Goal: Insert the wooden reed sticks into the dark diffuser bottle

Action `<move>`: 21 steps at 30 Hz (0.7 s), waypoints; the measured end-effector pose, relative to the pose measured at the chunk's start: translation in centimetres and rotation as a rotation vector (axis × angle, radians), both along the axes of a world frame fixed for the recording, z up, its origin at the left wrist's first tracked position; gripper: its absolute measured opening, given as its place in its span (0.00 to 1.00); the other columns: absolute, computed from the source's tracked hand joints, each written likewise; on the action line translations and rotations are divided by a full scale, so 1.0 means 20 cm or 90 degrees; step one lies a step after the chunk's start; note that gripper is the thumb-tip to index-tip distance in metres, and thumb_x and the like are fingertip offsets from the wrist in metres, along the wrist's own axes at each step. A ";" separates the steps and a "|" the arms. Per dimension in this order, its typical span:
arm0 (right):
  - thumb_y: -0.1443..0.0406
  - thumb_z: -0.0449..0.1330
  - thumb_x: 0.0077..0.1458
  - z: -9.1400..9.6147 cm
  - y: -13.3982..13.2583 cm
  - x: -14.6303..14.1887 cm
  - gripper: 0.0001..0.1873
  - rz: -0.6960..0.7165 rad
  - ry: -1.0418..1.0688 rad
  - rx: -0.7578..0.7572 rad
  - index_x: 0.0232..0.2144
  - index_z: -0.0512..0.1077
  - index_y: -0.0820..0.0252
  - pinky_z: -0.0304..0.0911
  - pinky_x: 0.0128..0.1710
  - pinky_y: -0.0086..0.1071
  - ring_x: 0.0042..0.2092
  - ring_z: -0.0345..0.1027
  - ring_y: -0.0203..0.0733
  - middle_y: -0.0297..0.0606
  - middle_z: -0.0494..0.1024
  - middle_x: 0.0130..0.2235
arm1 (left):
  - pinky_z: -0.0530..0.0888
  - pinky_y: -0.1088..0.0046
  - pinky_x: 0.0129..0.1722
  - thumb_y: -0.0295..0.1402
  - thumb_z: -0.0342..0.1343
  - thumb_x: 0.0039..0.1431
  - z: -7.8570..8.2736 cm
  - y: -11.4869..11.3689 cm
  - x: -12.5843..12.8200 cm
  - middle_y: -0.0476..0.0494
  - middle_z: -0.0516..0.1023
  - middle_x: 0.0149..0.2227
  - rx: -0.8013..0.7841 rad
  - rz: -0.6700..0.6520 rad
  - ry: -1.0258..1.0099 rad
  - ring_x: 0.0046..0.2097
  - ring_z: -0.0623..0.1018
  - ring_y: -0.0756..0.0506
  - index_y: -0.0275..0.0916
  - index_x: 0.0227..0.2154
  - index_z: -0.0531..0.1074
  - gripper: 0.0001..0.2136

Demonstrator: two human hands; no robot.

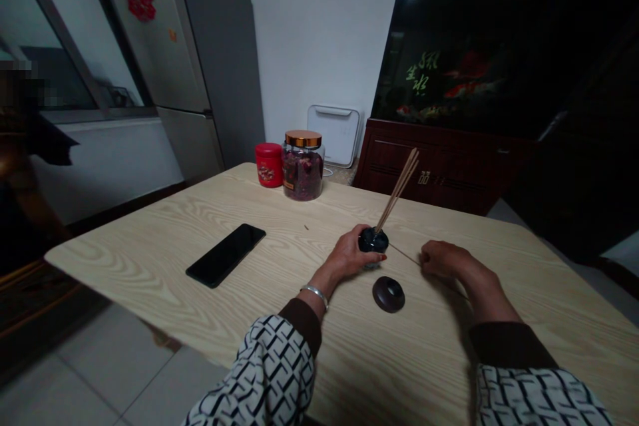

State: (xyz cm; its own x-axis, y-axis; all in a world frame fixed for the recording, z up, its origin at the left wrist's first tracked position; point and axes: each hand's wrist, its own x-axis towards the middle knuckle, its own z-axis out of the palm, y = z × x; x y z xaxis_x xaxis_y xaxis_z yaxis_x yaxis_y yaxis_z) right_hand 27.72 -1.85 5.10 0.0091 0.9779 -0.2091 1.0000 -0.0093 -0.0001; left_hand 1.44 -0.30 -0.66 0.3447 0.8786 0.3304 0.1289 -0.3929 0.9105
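My left hand (349, 253) is wrapped round a small dark jar (373, 240) standing on the light wooden table (249, 319). Several thin wooden sticks (398, 189) stand in the jar and lean to the upper right. My right hand (442, 258) rests on the table just right of the jar, its fingers pinched on one thin stick (405, 254) that lies flat on the table. A dark round lid (388, 293) lies in front of the jar, between my two wrists.
A black phone (225, 255) lies face up on the table's left part. At the far edge stand a red tin (269, 164) and a glass jar with a copper lid (303, 166). Behind are a fridge (200, 60), a white box (334, 133) and a dark cabinet with a fish tank (449, 80).
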 end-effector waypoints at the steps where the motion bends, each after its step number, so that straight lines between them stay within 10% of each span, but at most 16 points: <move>1: 0.66 0.62 0.41 -0.01 0.00 0.00 0.08 -0.003 0.001 -0.003 0.28 0.79 0.58 0.57 0.30 0.35 0.37 0.74 0.52 0.48 0.81 0.37 | 0.74 0.58 0.50 0.41 0.73 0.42 0.00 0.00 0.00 0.39 0.77 0.44 0.001 0.000 0.001 0.46 0.77 0.40 0.39 0.52 0.71 0.33; 11: 0.64 0.62 0.45 0.05 0.00 0.03 0.05 -0.015 0.070 0.046 0.26 0.77 0.59 0.59 0.30 0.33 0.34 0.74 0.46 0.44 0.81 0.32 | 0.74 0.59 0.49 0.41 0.72 0.43 0.02 -0.02 0.00 0.39 0.77 0.44 -0.006 -0.005 -0.010 0.46 0.77 0.40 0.38 0.52 0.71 0.32; 21: 0.61 0.70 0.43 0.39 -0.11 -0.19 0.11 -0.093 1.044 0.654 0.29 0.74 0.59 0.62 0.21 0.24 0.28 0.73 0.34 0.35 0.79 0.31 | 0.73 0.59 0.50 0.41 0.72 0.43 0.02 -0.01 0.00 0.39 0.78 0.44 -0.004 0.002 0.006 0.47 0.77 0.40 0.38 0.52 0.71 0.32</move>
